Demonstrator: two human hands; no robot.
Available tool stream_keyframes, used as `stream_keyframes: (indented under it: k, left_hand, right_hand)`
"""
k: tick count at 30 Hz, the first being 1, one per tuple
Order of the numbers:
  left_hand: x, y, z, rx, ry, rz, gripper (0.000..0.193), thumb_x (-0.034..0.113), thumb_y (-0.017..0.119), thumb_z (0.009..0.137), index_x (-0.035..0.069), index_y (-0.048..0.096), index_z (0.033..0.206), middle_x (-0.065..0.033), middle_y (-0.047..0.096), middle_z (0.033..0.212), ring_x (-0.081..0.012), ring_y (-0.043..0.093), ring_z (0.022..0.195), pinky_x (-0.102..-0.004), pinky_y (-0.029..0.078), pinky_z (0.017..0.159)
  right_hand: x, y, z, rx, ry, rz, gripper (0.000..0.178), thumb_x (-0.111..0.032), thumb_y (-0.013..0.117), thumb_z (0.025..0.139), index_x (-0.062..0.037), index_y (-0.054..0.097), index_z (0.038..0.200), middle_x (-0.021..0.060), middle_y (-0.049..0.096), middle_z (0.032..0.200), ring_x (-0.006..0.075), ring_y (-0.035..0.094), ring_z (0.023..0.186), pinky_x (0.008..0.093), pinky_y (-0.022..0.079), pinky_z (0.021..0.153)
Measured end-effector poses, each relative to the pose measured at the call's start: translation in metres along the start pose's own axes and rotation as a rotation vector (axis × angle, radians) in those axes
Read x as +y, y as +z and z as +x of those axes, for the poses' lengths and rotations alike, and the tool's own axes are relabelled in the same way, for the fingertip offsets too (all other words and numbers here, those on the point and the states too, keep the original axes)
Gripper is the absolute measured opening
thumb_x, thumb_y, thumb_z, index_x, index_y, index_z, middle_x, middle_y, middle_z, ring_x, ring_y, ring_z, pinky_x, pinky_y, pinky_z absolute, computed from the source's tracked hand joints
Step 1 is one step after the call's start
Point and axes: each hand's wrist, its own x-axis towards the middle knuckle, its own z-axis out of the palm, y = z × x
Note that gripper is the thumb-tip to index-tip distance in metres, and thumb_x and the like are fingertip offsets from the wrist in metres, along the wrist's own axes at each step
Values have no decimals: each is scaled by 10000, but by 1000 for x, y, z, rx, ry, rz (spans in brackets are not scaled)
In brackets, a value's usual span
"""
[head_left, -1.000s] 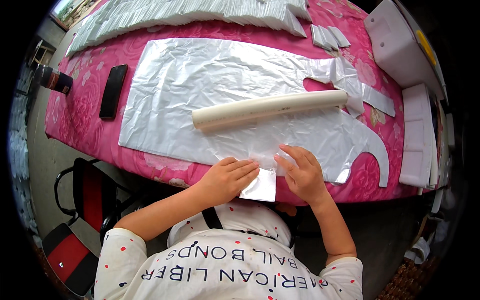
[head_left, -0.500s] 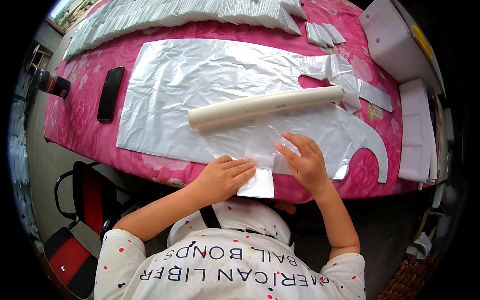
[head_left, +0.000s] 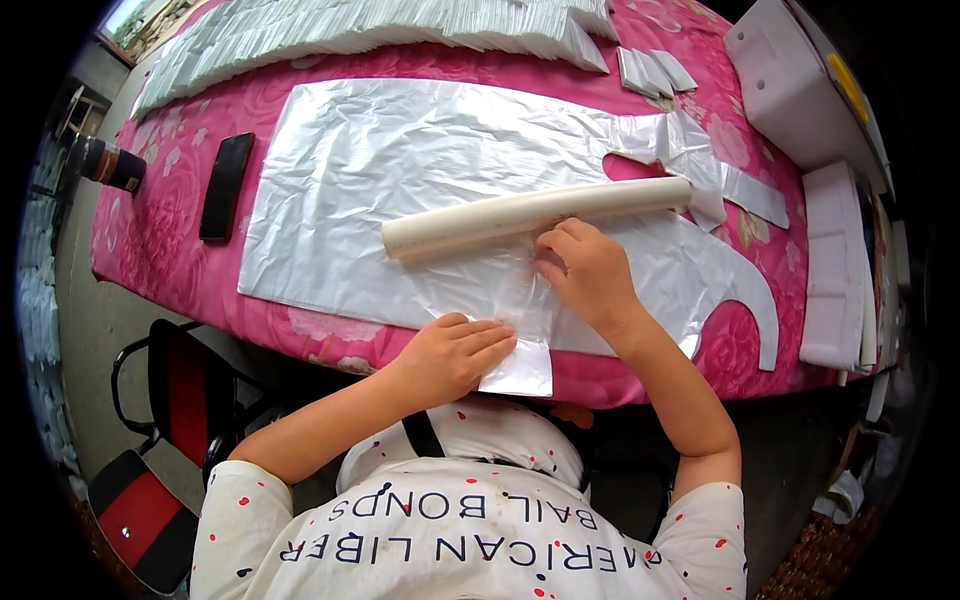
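Note:
A large silvery-white plastic vest-style bag [head_left: 330, 190] lies spread on the table, its cut-out handle ends to the right. Across it rests a cream-coloured tube [head_left: 470, 226], slightly tilted up to the right. My left hand [head_left: 455, 352] lies flat, fingers together, on a narrow folded strip of white plastic [head_left: 525, 372] that reaches over the near table edge. Just below the tube, my right hand [head_left: 585, 270] hovers at or on the plastic film, fingers bent and a gap between thumb and forefinger. Whether its fingertips touch the tube is hard to tell.
Long rows of stacked white folded packets [head_left: 380, 30] line the far side, with a few loose packets [head_left: 655, 73] beside them. A black phone [head_left: 226, 187] and a dark jar [head_left: 108, 165] are at left. White foam boxes [head_left: 835, 265] stand at right. Chairs [head_left: 185, 400] are lower left.
My right hand has moved forward and left toward the tube, its fingers bending more. My left hand stays on the folded strip. The view has shifted slightly.

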Motion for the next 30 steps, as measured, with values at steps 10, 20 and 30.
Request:
stream_keyframes:
  k: [10,20,30]
  left_hand:
    - [1,-5,8,38,-168,-208,329,-12,572,678,74,627,991,-71,662,988,-211,630,861,-336,463,736]
    - [-2,-11,10,-38,-142,-185,382,-13,574,681,64,604,1053,-81,639,1044,-238,608,906,-350,460,770]
    - [-1,-7,3,-41,-187,-281,531,-20,597,657,70,552,1179,-104,622,1090,-288,584,959,-371,447,778]
  right_hand:
    - [-25,-9,-76,-39,-97,282,324,76,548,637,-45,617,930,105,618,966,285,585,858,361,482,746]
    - [-35,11,-86,141,-7,243,292,60,614,646,-89,646,896,45,642,901,243,587,749,333,479,657]
    - [-40,12,-91,107,105,313,145,5,610,743,-63,656,863,86,641,787,251,575,654,325,449,587]
